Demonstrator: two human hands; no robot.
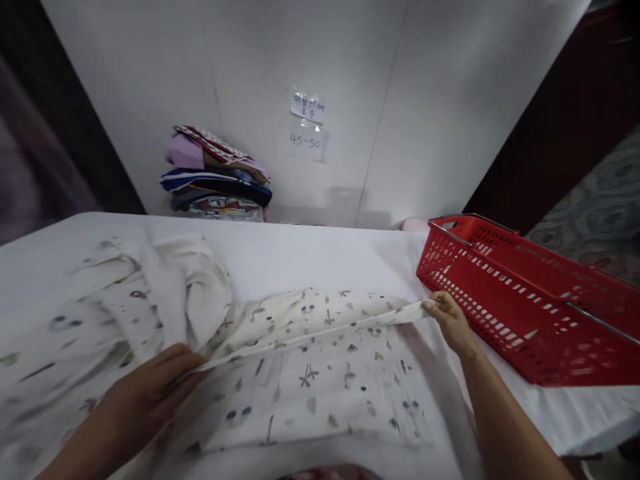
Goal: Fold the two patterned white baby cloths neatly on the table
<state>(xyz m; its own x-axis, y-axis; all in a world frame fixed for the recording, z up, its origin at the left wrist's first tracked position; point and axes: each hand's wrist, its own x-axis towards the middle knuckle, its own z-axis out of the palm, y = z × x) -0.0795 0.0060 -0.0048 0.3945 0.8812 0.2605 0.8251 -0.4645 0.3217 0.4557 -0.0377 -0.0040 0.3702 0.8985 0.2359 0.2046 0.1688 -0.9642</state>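
A white cloth printed with small plants and animals (pixel 320 373) lies partly folded on the white table (pixel 310 257). My left hand (pixel 150 390) pinches the cloth's folded edge at the near left. My right hand (pixel 450 320) pinches the same edge at its right corner, close to the red basket. The edge is stretched taut between both hands. The rest of the cloth is bunched up at the left (pixel 150 293).
A red plastic basket (pixel 530 307) with metal handles stands on the table at the right. A stack of folded clothes (pixel 215 177) sits at the back against the white wall, beside two paper labels (pixel 309 127).
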